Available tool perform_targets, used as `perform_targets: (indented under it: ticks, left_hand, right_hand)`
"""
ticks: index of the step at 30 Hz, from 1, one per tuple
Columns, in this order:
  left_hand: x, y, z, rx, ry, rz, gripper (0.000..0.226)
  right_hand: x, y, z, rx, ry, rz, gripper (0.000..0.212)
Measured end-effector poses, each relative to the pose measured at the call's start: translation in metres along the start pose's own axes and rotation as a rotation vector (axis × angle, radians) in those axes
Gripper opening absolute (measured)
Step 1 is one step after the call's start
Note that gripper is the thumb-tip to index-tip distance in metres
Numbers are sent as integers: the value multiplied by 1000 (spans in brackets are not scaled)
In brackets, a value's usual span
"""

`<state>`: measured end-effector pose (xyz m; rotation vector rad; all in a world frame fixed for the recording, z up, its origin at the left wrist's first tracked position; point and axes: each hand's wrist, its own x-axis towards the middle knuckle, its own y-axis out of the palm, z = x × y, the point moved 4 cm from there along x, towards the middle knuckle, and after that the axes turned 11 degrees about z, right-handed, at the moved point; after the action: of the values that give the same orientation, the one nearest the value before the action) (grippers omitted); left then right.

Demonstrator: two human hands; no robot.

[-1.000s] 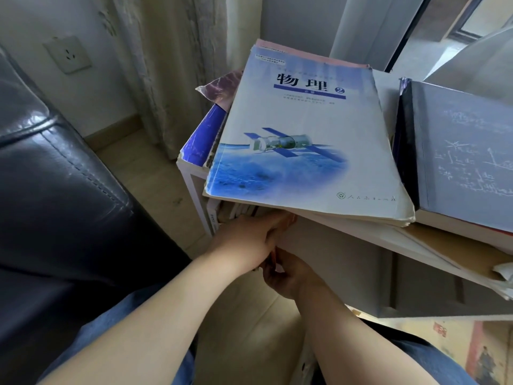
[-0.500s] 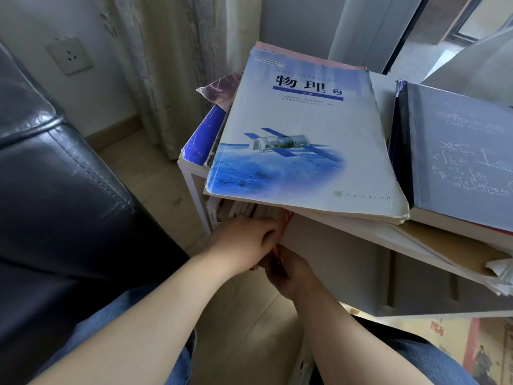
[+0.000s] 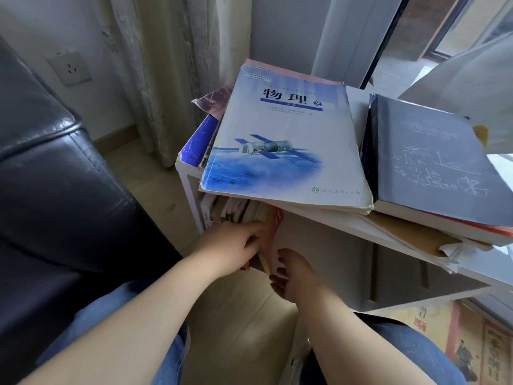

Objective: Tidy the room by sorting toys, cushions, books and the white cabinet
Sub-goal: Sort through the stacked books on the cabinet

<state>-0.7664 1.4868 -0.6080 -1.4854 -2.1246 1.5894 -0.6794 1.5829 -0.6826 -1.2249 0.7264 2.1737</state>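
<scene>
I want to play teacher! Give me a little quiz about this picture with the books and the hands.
1. True or false: the physics textbook lies in the pile on top of the white cabinet.
2. What is pictured on that textbook's cover? A) a spacecraft B) a dog C) a car
3. Fill in: the thin book in the cabinet's shelf, touched by the left hand and the right hand, has a ___ cover.
Key: 1 true; 2 A; 3 red.
</scene>
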Motion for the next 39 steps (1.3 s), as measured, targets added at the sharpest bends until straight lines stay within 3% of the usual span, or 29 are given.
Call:
perform_targets:
  ticks: [4,10,14,17,19,21,23,26,30,32,34,36,39]
  left_hand:
    - [-23,-3,2,-95,-23,-64,37]
    - [-67,-32,-11,-260,-48,-250,20]
    - [-94,-75,-30,-204,-59,-579,19]
    - [-96,-105,-38,-179,-114,-764,18]
    - [-80,-117,-41,-173,-122,-667,22]
    - [-59,-119,-39,-219,-199,-457,27]
    - [-49,-112,-35,-245,-288,-314,30]
    - [-46,-111,-25,-423,-352,-409,30]
    - [-44,-122,-18,-1033,-298,-440,34]
    - [-43,-130,-31,-1331,-121,-285,21]
    - [-44,-144,-38,-1407,8,-216,15]
    - [-42,-152,-34,-1367,23,-289,20]
    - [-34,-149,-18,-1126,-143,-383,17]
  right_hand:
    - [-34,-8,13,-142,-170,-23,26]
    - [-91,-12,23,-320,-357,-12,8]
    - [-139,-5,49,-569,-556,23,8]
    - [-169,-1,72,-737,-706,-106,16]
    - [-187,4,87,-846,-831,-237,13]
    - [-196,12,98,-961,-925,-313,10]
    - [-194,21,104,-1183,-951,-331,22]
    - [-176,32,105,-1530,-901,-290,52]
    - [-152,47,102,-1721,-882,-239,79]
    - [-150,54,110,-1684,-953,-262,69]
    - [-147,57,123,-1481,-1049,-239,57]
    - [-144,56,133,-1138,-1057,-146,46]
    - [-150,53,143,-754,-1046,-14,25]
